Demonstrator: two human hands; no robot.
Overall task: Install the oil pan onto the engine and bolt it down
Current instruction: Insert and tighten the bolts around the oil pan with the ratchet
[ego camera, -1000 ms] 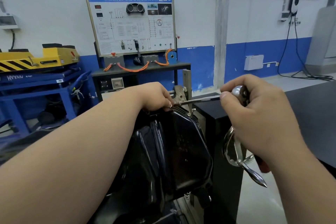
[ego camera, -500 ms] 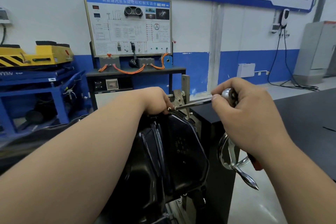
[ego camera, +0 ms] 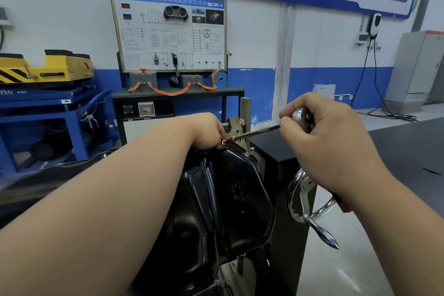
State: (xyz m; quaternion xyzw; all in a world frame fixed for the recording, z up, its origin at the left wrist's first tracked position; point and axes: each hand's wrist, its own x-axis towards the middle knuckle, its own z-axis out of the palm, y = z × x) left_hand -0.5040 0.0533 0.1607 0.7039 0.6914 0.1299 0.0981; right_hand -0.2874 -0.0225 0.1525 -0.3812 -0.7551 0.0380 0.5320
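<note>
A glossy black oil pan (ego camera: 230,202) sits against the engine on a stand, in the centre of the view. My left hand (ego camera: 206,131) curls over the pan's far top edge, beside a bolt head (ego camera: 224,142). My right hand (ego camera: 322,137) grips the chrome head of a ratchet (ego camera: 299,114); its red handle end (ego camera: 342,203) shows below my wrist. The ratchet's thin extension bar (ego camera: 255,131) runs left and down, its tip on the pan's top flange near my left fingers. Another bolt (ego camera: 246,154) shows on the flange further right.
A chrome handwheel (ego camera: 310,196) of the engine stand sticks out right of the pan, under my right hand. A black table (ego camera: 408,151) lies to the right. Behind stand a training board on a black bench (ego camera: 168,31) and a blue rack carrying a yellow machine (ego camera: 48,67).
The camera view has tilted up slightly and shifted. Both hands keep their grip; the ratchet bar stays at the pan's top flange.
</note>
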